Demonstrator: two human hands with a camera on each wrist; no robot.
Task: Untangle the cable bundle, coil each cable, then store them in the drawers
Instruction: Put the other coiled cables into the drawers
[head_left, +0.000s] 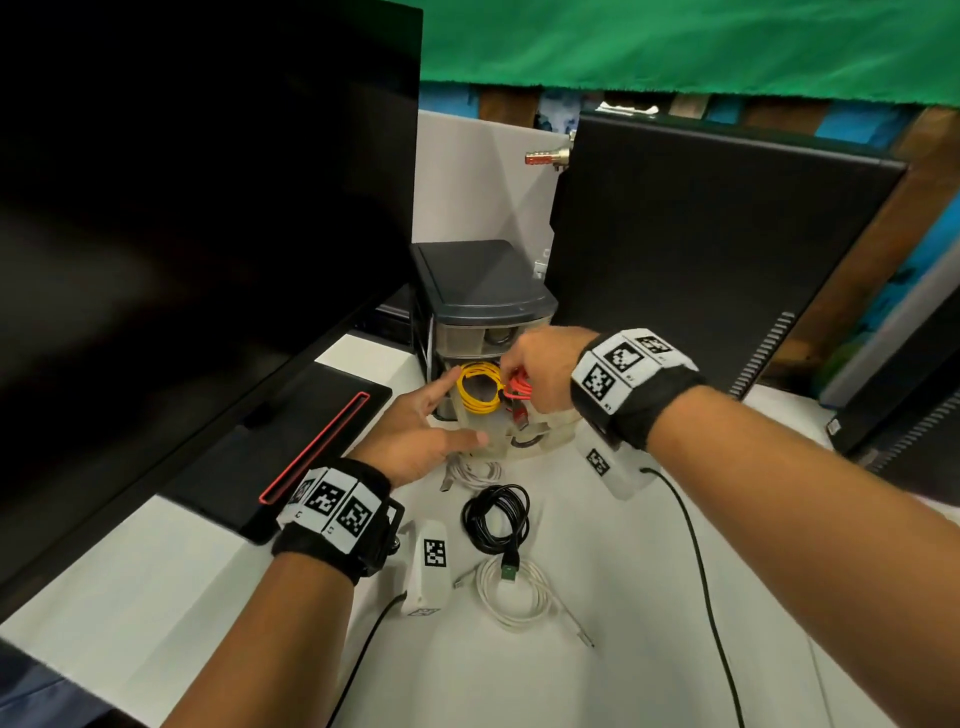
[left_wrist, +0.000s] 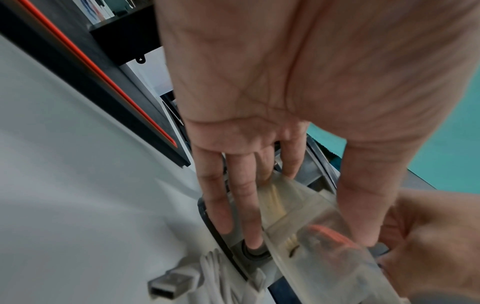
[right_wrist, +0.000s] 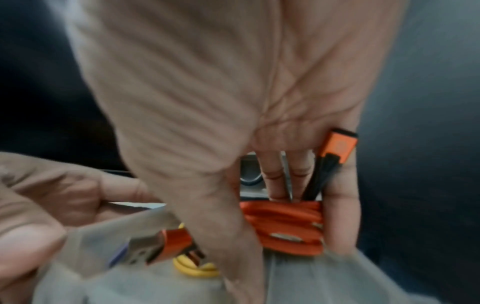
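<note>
Right hand (head_left: 540, 371) fingers (right_wrist: 340, 197) grip orange coil (right_wrist: 283, 224) just above open drawer (head_left: 485, 444), beside yellow coil (head_left: 478, 389) inside — coil's flat side faces down. Left hand (head_left: 421, 431), fingers straight, steadies drawer's side.

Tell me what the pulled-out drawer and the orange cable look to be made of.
Drawer: looks like translucent, slightly cloudy plastic; the yellow cable shows through its wall.
Orange cable: jacket looks like matte woven fabric, though blur leaves it open; its plug has a smooth orange shell, metal or plastic, can't tell.

Left grip (head_left: 415, 426) flat (right grip (head_left: 540, 376) curled).
</note>
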